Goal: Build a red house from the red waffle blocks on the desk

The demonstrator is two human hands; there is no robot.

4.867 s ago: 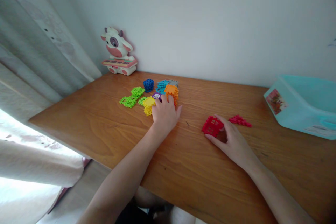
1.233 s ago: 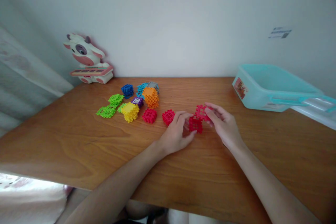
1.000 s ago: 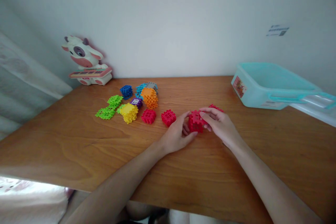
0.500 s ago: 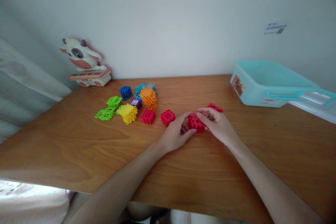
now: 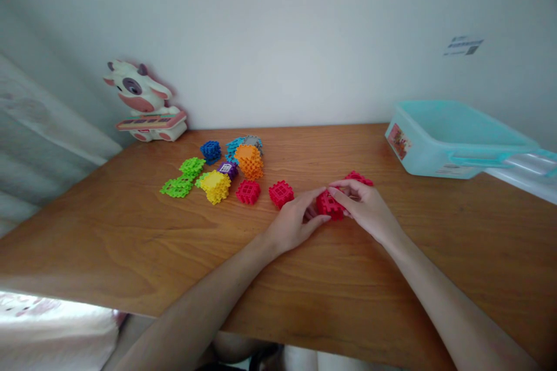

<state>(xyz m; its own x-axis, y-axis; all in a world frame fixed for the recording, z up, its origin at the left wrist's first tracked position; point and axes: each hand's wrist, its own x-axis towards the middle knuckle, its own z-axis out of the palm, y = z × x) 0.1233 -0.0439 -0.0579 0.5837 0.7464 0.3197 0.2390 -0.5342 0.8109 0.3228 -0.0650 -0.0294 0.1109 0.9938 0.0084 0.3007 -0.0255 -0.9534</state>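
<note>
Likely stacking, my right fingers (image 5: 350, 185) pinch the red tiles (image 5: 329, 204), left fingers (image 5: 310, 196) half-open around them, grip unclear; I'd square edges next.

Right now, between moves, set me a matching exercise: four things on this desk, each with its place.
1. Cow toy
2. Teal bin
3. Orange stack
4. Left hand

A. In front of the grey piece
B. On the right side of the desk
C. At a red block, opposite the right hand
D. At the far left

Pairs: 1-D, 2-B, 3-A, 4-C
</note>
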